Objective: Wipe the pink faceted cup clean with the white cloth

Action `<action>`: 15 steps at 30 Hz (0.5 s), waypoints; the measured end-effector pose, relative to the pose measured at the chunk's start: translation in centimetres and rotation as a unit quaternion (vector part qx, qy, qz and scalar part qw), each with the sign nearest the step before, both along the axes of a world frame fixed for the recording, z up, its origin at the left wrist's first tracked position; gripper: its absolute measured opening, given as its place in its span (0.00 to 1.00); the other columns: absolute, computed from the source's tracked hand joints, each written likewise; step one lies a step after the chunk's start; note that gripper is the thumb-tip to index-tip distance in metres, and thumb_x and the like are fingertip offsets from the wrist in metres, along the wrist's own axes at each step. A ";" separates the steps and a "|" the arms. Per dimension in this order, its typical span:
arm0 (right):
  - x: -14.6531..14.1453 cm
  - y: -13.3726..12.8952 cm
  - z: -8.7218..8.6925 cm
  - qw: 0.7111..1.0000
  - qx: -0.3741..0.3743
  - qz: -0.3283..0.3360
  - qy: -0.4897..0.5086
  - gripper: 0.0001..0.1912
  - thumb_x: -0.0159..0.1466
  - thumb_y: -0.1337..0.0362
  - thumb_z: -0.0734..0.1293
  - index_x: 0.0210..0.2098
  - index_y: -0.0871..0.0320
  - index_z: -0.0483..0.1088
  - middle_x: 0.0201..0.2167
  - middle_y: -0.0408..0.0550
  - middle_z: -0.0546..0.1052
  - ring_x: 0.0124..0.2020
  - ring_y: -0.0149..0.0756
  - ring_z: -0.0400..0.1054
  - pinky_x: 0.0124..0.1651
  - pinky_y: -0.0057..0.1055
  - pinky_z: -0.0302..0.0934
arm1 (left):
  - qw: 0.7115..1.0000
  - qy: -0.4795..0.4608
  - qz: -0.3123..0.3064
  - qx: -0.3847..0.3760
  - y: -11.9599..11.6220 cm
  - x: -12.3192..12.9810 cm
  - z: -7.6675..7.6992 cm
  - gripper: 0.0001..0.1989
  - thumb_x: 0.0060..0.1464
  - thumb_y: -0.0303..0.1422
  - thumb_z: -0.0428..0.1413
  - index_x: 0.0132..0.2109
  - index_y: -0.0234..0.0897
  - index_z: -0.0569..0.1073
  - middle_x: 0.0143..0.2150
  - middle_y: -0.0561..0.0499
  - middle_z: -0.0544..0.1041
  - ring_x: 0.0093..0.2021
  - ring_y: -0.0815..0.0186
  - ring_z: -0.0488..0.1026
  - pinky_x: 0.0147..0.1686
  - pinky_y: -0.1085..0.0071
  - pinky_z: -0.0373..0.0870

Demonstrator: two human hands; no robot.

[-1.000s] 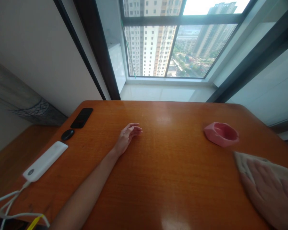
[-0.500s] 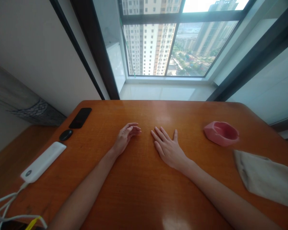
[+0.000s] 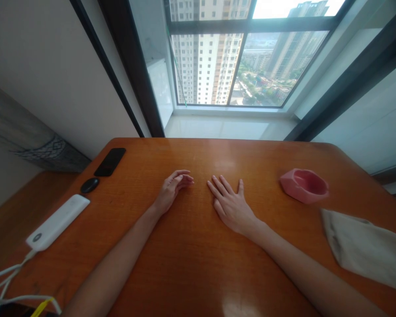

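Near the middle of the brown wooden table (image 3: 191,264), my left hand (image 3: 171,189) rests on its edge with the fingers loosely curved and nothing in them. To its right, my right hand (image 3: 231,204) lies palm down on the wood, fingers spread, holding nothing. A gap of bare tabletop separates the two hands. The nearest object to my right hand is a pink faceted bowl (image 3: 290,187) further right. In front of that bowl lies a folded light grey cloth (image 3: 366,246).
Along the left edge lie a black phone (image 3: 110,162), a small black oval object (image 3: 90,185) and a white power strip-like device (image 3: 57,223). White cables (image 3: 6,281) and a yellow one (image 3: 41,307) run at the lower left. A window (image 3: 257,66) stands beyond the table.
The view has shifted very slightly. Both hands stay in almost the same place and pose, and the objects on the table have not moved.
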State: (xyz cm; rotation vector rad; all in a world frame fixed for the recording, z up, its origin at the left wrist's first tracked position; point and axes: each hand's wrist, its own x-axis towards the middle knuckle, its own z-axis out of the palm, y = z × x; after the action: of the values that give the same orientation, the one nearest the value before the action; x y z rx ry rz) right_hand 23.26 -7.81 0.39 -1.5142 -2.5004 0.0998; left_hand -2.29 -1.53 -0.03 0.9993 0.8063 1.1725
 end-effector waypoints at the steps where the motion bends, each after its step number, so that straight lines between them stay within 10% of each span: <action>1: 0.0 0.0 0.1 1.000 -0.001 -0.001 -0.001 0.35 0.76 0.67 0.53 0.81 0.54 0.51 0.82 0.58 0.54 0.82 0.62 0.48 0.72 0.89 0.28 | 1.000 0.000 0.000 0.000 0.0 0.0 0.0 0.18 0.63 0.42 0.66 0.53 0.34 0.82 0.46 0.43 0.86 0.47 0.58 0.83 0.54 0.63 0.78; 15: -0.1 -0.1 0.7 0.998 -0.020 -0.019 -0.063 0.36 0.75 0.67 0.51 0.82 0.53 0.50 0.84 0.52 0.50 0.83 0.58 0.46 0.74 0.86 0.35 | 1.000 0.012 -0.002 0.010 0.2 -0.1 -0.6 0.20 0.63 0.45 0.66 0.53 0.35 0.81 0.46 0.44 0.86 0.47 0.59 0.83 0.53 0.63 0.78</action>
State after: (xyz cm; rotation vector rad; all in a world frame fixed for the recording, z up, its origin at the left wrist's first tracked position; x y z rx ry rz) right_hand 23.13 -7.88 1.08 -1.6316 -2.5798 0.0511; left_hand -2.40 -1.33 -0.65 1.0319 0.8128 1.1688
